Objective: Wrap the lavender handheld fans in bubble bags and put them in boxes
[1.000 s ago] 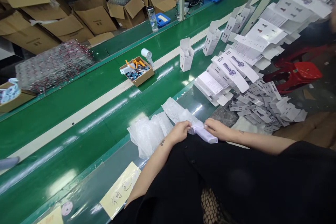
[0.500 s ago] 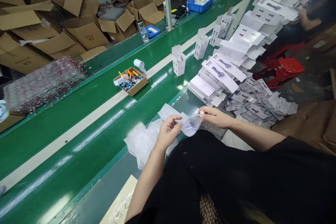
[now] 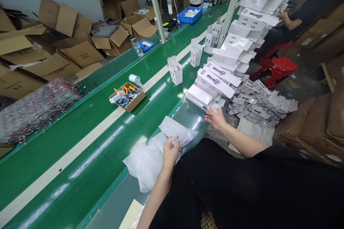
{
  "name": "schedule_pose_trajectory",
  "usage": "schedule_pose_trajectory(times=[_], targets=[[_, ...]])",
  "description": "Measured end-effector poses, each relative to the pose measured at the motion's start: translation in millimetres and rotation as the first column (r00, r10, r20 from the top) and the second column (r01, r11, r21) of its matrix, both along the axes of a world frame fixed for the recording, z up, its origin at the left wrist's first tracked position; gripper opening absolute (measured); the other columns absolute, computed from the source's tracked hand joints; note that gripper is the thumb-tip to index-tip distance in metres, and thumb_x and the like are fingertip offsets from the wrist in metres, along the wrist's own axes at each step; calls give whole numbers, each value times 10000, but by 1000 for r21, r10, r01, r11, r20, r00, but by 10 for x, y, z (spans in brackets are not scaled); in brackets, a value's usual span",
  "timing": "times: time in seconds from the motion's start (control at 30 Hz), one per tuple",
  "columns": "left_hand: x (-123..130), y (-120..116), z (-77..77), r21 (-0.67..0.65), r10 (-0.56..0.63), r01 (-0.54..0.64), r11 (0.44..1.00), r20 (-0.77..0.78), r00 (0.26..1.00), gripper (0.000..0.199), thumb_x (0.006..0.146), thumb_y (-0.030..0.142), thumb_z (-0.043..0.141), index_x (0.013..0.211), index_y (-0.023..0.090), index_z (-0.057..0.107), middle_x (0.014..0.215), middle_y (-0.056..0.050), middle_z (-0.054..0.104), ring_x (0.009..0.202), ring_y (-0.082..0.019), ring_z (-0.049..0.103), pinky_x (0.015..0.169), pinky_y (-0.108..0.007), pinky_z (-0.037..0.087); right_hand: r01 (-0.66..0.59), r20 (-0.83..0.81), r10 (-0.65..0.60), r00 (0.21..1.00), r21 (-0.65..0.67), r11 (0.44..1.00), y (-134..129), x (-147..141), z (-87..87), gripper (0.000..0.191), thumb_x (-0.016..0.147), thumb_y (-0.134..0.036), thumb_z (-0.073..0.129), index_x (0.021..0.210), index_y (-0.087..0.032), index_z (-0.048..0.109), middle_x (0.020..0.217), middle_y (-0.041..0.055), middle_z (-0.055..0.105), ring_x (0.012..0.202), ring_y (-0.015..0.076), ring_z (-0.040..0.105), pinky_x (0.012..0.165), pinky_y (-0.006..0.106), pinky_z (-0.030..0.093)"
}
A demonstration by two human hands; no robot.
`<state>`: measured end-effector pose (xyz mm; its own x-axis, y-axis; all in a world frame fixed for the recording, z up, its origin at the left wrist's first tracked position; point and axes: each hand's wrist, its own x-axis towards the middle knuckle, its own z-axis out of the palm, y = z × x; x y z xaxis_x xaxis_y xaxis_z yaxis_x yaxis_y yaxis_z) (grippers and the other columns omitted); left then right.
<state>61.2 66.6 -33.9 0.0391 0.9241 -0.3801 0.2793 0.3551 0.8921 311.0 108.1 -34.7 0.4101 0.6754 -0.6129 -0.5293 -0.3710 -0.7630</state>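
My left hand (image 3: 172, 151) is closed around one end of a bubble-wrap bundle (image 3: 188, 137); what lies inside the wrap is hidden. Under and beside this hand, loose bubble-wrap bags (image 3: 146, 162) lie on the table edge. Held apart from the bundle, my right hand (image 3: 215, 117) has its fingers spread and nothing in them. It is just in front of a stack of flattened white printed boxes (image 3: 200, 94) at the table's edge.
A small carton (image 3: 133, 103) with orange-handled pliers and small parts sits on the green belt. Open white boxes (image 3: 176, 73) stand beyond it. Printed boxes (image 3: 260, 105) lie piled low to the right, near a red stool (image 3: 285, 65). A co-worker's arm (image 3: 291, 21) shows behind the stack.
My right hand has let go of the wrap and moved right, opening its fingers. My left hand has lowered slightly with the bundle. The view has shifted.
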Motion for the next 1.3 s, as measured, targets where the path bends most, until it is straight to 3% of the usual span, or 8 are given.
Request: schedule_pose_trajectory(times=[0.37, 0.43, 0.57, 0.67, 0.8, 0.9, 1.0, 1.3], targets=[[-381, 164, 509, 78, 254, -306, 949, 389, 886, 358, 583, 279, 769, 795, 183, 496, 648, 44, 542, 517, -78, 502, 454, -182, 399, -152, 375, 115, 920, 69, 986, 169, 28, -127, 334, 657, -393, 738, 814, -217, 500, 854, -5, 548, 846, 155, 552, 800, 319, 511], [-543, 198, 631, 60, 346, -426, 903, 487, 802, 407, 549, 242, 797, 806, 190, 486, 627, 63, 513, 504, -74, 486, 400, -160, 350, -428, 689, 247, 682, 102, 898, 93, -19, -24, 323, 622, -399, 754, 775, -206, 545, 818, 13, 542, 868, 195, 530, 860, 369, 463], [-579, 307, 801, 33, 408, -514, 857, 566, 717, 414, 520, 207, 804, 791, 182, 492, 596, 78, 470, 464, -56, 444, 334, -136, 275, -869, 937, 316, 149, -29, 494, 145, -199, 56, 244, 665, -343, 706, 812, -195, 580, 881, 67, 532, 909, 237, 503, 883, 403, 432], [-408, 417, 794, 17, 361, -436, 900, 530, 767, 400, 515, 235, 795, 772, 166, 497, 602, 71, 471, 451, -54, 440, 328, -144, 278, -958, 942, 328, 70, -29, 286, 266, -358, -51, 302, 688, -332, 679, 944, -195, 597, 1004, 93, 517, 965, 252, 498, 899, 426, 438], [-259, 482, 756, 129, 405, -443, 887, 241, 882, 341, 596, 311, 727, 797, 173, 488, 677, 46, 503, 495, -85, 495, 396, -199, 395, -955, 953, 259, 155, 77, 287, 363, -483, -253, 443, 693, -355, 683, 1084, -186, 561, 1102, 115, 447, 1046, 268, 473, 950, 452, 430], [-188, 439, 843, 391, 357, -243, 888, -251, 900, 183, 733, 281, 606, 844, 194, 491, 765, -2, 538, 633, -151, 567, 583, -298, 496, -954, 967, 200, 156, 95, 286, 375, -552, -335, 400, 698, -352, 682, 1039, -179, 563, 1136, 125, 392, 1072, 267, 466, 950, 438, 447], [1, 425, 967, 495, 227, 183, 849, -656, 719, 94, 805, 198, 506, 899, 186, 508, 921, -96, 548, 904, -246, 568, 811, -382, 472, -957, 970, 188, 151, 97, 273, 378, -613, -347, 382, 698, -319, 685, 1033, -191, 556, 1196, 134, 359, 1126, 279, 450, 974, 450, 435], [405, 620, 732, 21, -302, 690, 724, -889, 344, 348, 853, 230, 532, 1181, 128, 480, 1101, -185, 563, 1059, -314, 538, 842, -416, 444, -960, 921, 295, 255, 205, 191, 409, -518, -451, 493, 706, -304, 682, 1130, -215, 445, 1302, 145, 345, 1230, 273, 415, 983, 462, 429]])
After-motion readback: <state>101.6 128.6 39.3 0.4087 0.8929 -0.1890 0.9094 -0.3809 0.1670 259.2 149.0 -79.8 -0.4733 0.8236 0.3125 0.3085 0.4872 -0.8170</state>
